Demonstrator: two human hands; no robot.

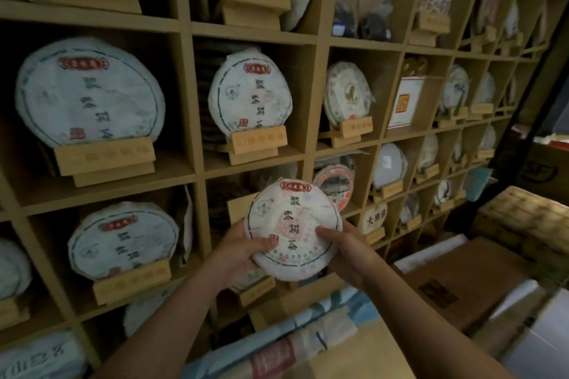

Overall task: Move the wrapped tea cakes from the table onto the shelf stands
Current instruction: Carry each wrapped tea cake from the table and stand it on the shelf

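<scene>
Both hands hold up a round tea cake (pixel 292 218) wrapped in white paper with a red label and dark characters, its face toward me. My left hand (pixel 243 251) grips its lower left edge, thumb across the front. My right hand (pixel 345 251) grips its lower right edge, thumb on the front. The cake hovers in front of a shelf cubby in the lower middle, above a wooden stand (pixel 257 289) that seems to hold another wrapped cake, partly hidden.
A wooden grid shelf (pixel 197 138) fills the view. Wrapped tea cakes (pixel 249 92) stand upright on wooden stands (pixel 258 141) in most cubbies. Cardboard boxes (pixel 465 280) and paper-wrapped stacks (pixel 308 344) lie below and to the right. A white box (pixel 408 103) stands in one cubby.
</scene>
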